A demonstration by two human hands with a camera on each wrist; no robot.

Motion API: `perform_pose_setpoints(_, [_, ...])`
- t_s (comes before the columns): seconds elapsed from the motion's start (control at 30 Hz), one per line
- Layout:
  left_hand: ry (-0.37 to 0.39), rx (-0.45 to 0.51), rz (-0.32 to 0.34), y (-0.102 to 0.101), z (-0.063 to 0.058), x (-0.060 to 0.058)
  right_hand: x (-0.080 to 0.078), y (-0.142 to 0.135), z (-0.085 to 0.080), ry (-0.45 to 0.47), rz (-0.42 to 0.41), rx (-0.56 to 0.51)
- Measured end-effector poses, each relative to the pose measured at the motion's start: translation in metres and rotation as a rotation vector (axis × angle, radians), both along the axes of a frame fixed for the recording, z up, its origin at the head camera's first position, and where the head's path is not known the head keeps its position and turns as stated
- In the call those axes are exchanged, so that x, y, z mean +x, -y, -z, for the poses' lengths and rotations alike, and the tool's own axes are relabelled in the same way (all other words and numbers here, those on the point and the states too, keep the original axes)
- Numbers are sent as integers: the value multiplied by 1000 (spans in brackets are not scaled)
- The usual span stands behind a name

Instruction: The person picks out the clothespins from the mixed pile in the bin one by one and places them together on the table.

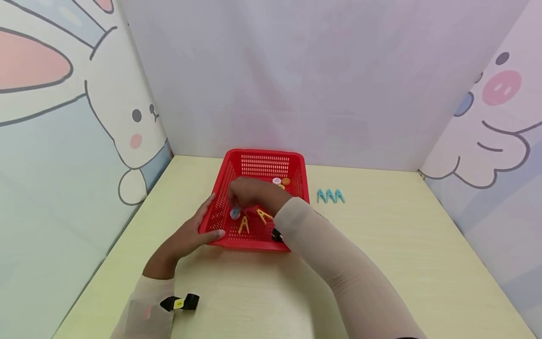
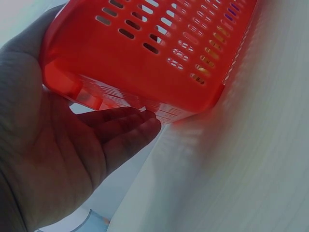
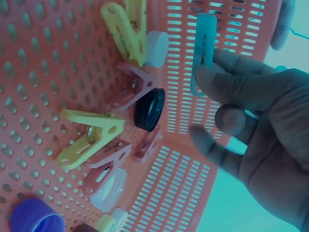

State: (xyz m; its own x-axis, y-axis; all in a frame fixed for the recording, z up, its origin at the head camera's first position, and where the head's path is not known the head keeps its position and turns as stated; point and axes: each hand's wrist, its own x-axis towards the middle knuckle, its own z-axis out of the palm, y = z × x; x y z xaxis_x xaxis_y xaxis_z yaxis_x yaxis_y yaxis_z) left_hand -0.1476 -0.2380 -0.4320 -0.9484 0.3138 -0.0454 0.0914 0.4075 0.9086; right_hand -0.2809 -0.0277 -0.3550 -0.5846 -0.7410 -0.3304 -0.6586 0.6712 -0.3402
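Observation:
A red perforated basket [image 1: 254, 245] stands on the table. My left hand [image 1: 190, 235] holds its near-left corner, thumb over the rim and fingers along the outer side. Inside the basket, my right hand [image 1: 254, 190] pinches a teal clothespin [image 3: 204, 38] between thumb and index finger, seen best in the right wrist view. Around it lie yellow clothespins [image 3: 91, 137], pink clothespins [image 3: 108, 164], a black ring-shaped cap [image 3: 149, 109], a white cap [image 3: 157, 49] and a purple cap [image 3: 36, 217]. The right forearm hides part of the basket in the head view.
Three teal clothespins [image 1: 331, 196] lie in a row on the table to the right of the basket. Small round caps [image 1: 277, 181] sit at the basket's far right. A pale wall [image 1: 296, 94] rises behind the table, with cartoon-printed panels [image 1: 127, 117] at both sides.

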Motion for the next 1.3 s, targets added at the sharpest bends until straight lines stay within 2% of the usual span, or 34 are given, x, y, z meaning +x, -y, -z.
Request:
perform_pose_setpoints(0.27, [16, -1, 1, 1, 1, -1, 4, -11, -12, -35, 128, 30])
perform_pose_setpoints(0.57, [25, -7, -11, 0, 1, 1, 4, -13, -19, -110, 90, 34])
perform_pose_setpoints(0.73, [29, -6, -11, -2, -1, 2, 5, -10, -27, -121, 108, 56])
perform_pose_setpoints(0.87, [30, -4, -14, -1, -2, 3, 8, -8, -35, -148, 128, 13])
perform_pose_setpoints(1.1, [13, 2, -1, -2, -3, 4, 14, -20, -49, -279, 175, -67])
perform_pose_setpoints(1.3, [14, -7, -9, -2, -4, 5, 19, -36, -58, -284, 180, -120])
